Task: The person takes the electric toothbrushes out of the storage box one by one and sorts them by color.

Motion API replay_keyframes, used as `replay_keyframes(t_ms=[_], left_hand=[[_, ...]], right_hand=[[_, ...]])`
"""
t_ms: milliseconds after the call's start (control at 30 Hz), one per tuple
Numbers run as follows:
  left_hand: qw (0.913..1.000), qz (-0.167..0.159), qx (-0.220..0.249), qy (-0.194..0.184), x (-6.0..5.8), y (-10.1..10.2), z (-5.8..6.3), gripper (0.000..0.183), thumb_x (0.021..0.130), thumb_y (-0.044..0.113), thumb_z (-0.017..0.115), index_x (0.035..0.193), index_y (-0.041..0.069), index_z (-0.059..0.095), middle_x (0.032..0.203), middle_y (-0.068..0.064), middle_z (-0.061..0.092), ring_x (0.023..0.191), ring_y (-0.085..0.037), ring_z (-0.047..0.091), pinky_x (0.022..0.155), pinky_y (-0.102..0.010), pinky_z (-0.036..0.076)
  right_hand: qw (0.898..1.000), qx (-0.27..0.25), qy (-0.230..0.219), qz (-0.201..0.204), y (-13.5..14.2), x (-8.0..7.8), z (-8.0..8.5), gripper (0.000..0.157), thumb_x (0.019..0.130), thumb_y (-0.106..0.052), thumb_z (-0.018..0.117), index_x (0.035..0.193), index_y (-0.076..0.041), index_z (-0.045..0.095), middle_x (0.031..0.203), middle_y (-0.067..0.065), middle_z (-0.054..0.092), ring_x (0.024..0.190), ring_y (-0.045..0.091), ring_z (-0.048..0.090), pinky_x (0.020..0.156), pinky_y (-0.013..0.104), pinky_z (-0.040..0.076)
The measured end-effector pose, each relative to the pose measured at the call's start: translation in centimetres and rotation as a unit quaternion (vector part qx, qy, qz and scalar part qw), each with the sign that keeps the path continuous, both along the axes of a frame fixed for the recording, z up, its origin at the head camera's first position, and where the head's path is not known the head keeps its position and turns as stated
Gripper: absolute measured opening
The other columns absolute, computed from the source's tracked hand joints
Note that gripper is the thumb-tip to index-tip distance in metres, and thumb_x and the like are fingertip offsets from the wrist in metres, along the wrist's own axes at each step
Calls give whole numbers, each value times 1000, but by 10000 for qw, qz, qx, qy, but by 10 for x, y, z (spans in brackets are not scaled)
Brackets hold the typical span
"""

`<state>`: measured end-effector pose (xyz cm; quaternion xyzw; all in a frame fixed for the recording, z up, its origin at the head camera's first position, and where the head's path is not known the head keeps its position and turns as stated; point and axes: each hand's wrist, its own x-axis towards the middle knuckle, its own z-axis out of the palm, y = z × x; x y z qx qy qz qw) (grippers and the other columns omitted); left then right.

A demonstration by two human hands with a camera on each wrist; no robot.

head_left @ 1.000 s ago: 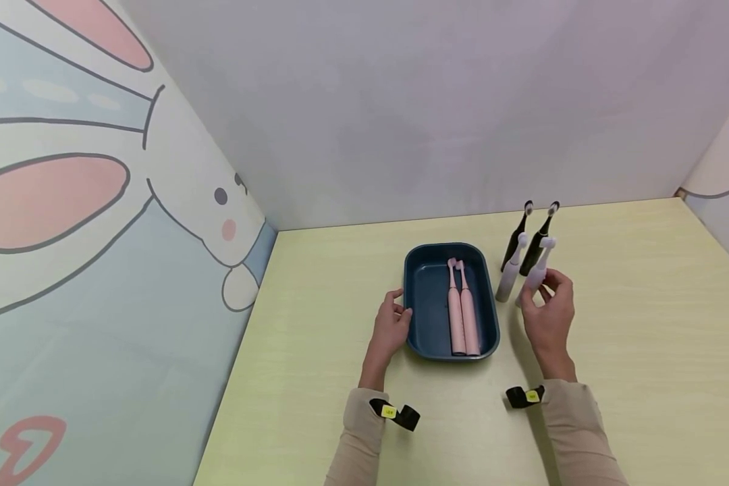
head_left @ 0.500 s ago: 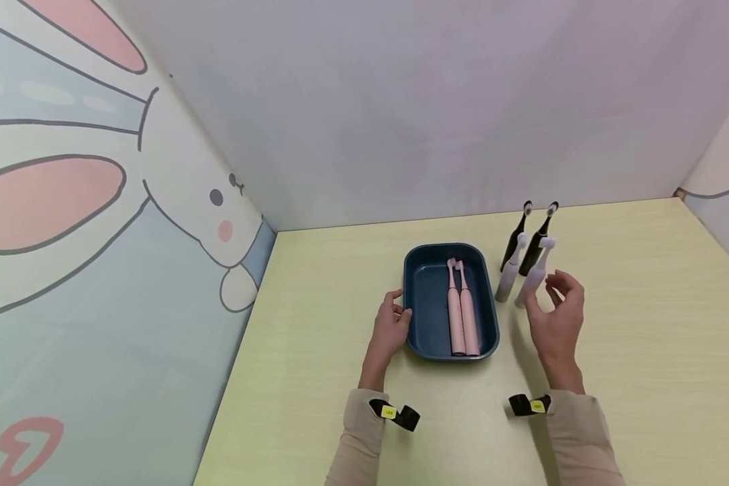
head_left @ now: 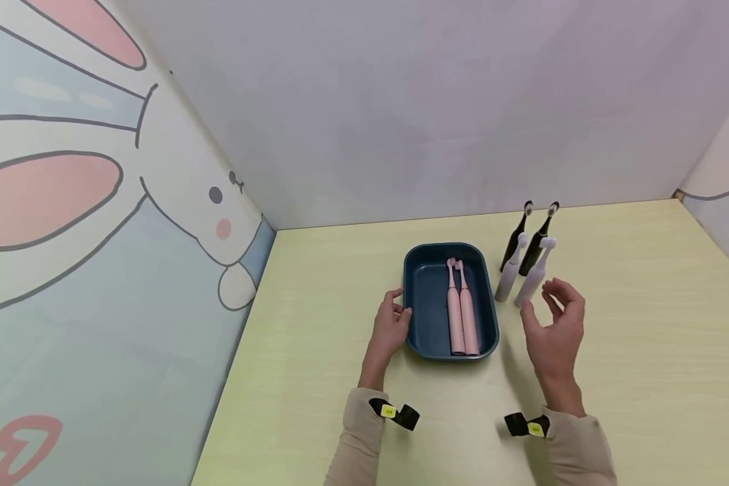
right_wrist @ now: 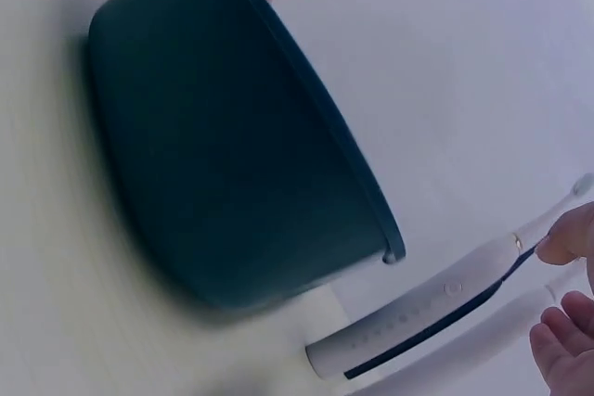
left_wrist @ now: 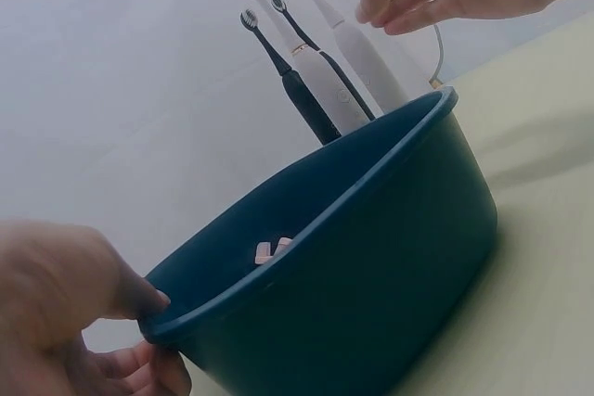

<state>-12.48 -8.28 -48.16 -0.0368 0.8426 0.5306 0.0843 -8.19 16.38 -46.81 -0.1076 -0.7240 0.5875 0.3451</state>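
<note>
My left hand (head_left: 392, 329) grips the left rim of a dark blue plastic basin (head_left: 426, 343), with the thumb over the edge and fingers outside, as the left wrist view shows. Two pink electric toothbrushes (head_left: 455, 317) lie side by side in the basin's right half. Right of the basin two white electric toothbrushes stand upright, a left one (head_left: 507, 278) and a right one (head_left: 531, 283). My right hand (head_left: 555, 337) is just beside the right white toothbrush, its thumb and fingers apart and nothing between them.
Two black electric toothbrushes, a left one (head_left: 514, 243) and a right one (head_left: 532, 254), stand upright behind the white ones. The pale wooden table (head_left: 316, 304) meets a grey wall (head_left: 364, 135) at the back and a rabbit-painted wall (head_left: 182, 202) on the left.
My right hand has let go of the right white toothbrush and drawn back towards me, leaving it standing. My left hand and the basin have stayed put.
</note>
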Motion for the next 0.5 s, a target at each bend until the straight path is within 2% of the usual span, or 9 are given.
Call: replay_keyframes(t_ms=[100,200,333,500], left_hand=[[10000,-18,8,27,1,-1,1,43,97,12,54,139,11,44,92,-7,53,71,-14,51,61,-25,44],[10000,-31,54,28,1,-2,1,43,97,11,54,138,11,44,92,-8,53,72,-14,51,61,-25,44],[9999,-35,98,-2,1,-2,1,43,97,11,53,139,11,44,92,-8,52,72,-14,51,62,-25,44],[9999,-45,94,23,2,-3,2,44,97,11,53,139,11,43,92,-7,52,72,-14,51,62,-25,44]], right_hand=[[9997,158,24,163,-8,0,1,52,76,15,65,125,10,47,116,-4,51,112,19,52,97,17,44],[9988,330,3,361,-16,1,1,52,76,17,65,124,13,46,117,8,52,111,17,52,95,15,43],[9960,511,-41,734,-28,1,2,54,77,16,66,127,11,45,121,20,52,109,14,52,95,11,42],[9882,807,-410,1239,-42,0,6,58,79,11,68,131,5,43,125,20,52,112,24,54,95,10,40]])
